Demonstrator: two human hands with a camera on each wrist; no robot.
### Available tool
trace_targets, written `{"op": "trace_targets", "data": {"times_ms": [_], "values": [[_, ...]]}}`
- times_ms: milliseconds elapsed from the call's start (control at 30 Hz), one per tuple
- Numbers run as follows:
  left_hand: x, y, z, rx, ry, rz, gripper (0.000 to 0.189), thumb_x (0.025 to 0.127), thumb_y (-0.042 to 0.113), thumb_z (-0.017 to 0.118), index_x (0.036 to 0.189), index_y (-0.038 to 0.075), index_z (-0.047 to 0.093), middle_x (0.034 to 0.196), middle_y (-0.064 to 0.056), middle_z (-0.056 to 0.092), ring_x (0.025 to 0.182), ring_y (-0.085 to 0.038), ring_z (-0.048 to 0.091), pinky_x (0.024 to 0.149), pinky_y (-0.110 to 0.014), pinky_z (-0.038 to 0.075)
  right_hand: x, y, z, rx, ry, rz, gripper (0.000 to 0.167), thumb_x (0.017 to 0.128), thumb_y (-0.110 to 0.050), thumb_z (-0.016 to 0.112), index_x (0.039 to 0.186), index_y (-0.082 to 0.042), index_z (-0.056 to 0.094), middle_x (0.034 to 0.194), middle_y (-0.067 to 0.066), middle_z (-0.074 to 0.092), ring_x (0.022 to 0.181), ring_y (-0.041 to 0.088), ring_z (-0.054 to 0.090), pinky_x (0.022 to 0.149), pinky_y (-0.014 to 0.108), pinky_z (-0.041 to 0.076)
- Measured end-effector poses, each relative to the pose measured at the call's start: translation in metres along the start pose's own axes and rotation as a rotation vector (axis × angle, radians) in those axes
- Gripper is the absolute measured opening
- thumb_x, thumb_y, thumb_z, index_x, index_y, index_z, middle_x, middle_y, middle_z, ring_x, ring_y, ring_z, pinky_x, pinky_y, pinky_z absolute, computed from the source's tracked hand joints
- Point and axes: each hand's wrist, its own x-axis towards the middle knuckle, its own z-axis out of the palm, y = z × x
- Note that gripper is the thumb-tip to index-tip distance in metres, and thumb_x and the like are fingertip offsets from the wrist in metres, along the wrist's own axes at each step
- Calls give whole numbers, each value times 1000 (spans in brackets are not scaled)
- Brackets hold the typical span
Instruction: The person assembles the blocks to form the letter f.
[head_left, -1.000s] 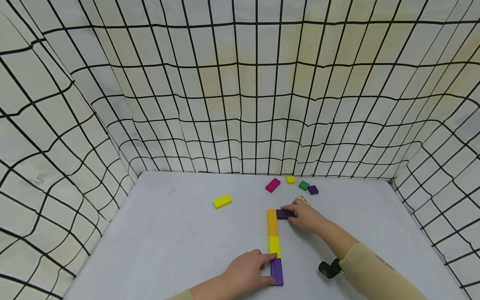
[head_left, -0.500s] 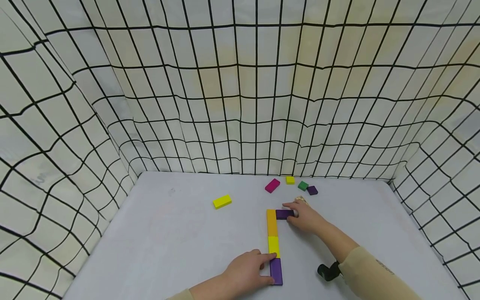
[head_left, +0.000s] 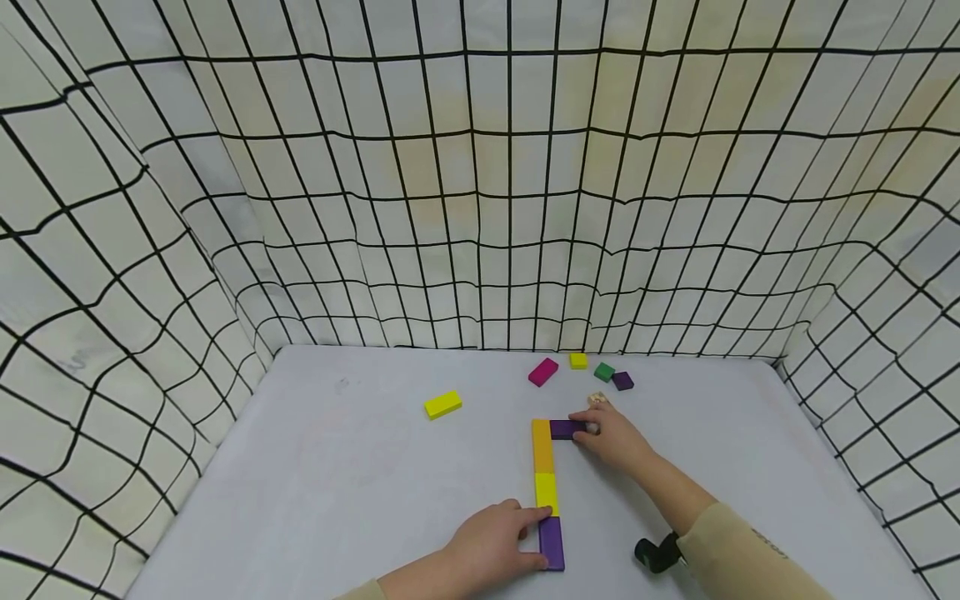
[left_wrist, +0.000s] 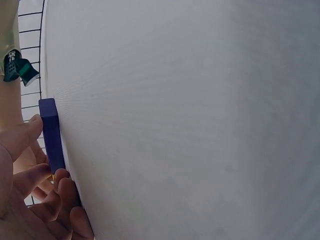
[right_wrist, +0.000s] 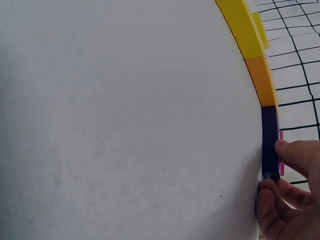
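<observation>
In the head view, a purple block (head_left: 551,543), a yellow block (head_left: 546,493) and an orange block (head_left: 542,446) lie end to end in a line. A dark purple block (head_left: 566,429) sits crosswise at the far end, against the orange one's right side. My left hand (head_left: 491,537) holds the near purple block between thumb and index finger, the index tip by its joint with the yellow block. My right hand (head_left: 617,437) pinches the dark purple block near its right end. The left wrist view shows the purple block (left_wrist: 52,135) beside the thumb.
A yellow block (head_left: 443,405) lies alone to the left. Toward the back edge are a magenta block (head_left: 543,372), a small yellow one (head_left: 578,361), a green one (head_left: 604,372), a dark purple one (head_left: 622,381) and a pale patterned piece (head_left: 597,398). Black netting surrounds the white table.
My right index fingertip has drawn back slightly to the right along the dark purple block. The left hand and the row of blocks keep their places; the view shifts a little.
</observation>
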Motion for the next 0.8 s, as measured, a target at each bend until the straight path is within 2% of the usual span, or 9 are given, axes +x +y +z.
{"op": "trace_targets", "data": {"times_ms": [300,567,800], "values": [[-1,1,-1,4,2,0,57,82,46,78,135,31,62,79,10,50,69,-7,48,59,-25,42,0,1,2,-1,2,1,35,93,-24,71,128,-22,68,130,8,59,119,29,55,102,52,44],[-1,1,-1,5,-3,2,57,82,47,78,135,31,62,79,10,50,69,-6,48,60,-25,42,-1,4,3,17,-4,3,36,93,-26,70,129,-22,68,135,9,57,125,33,51,105,55,41],[0,1,-2,-8,-10,-1,55,84,47,76,135,31,62,79,10,50,69,-7,48,60,-25,42,-1,4,2,39,-1,-7,34,93,-26,70,127,-22,69,133,9,58,124,32,52,104,55,41]]}}
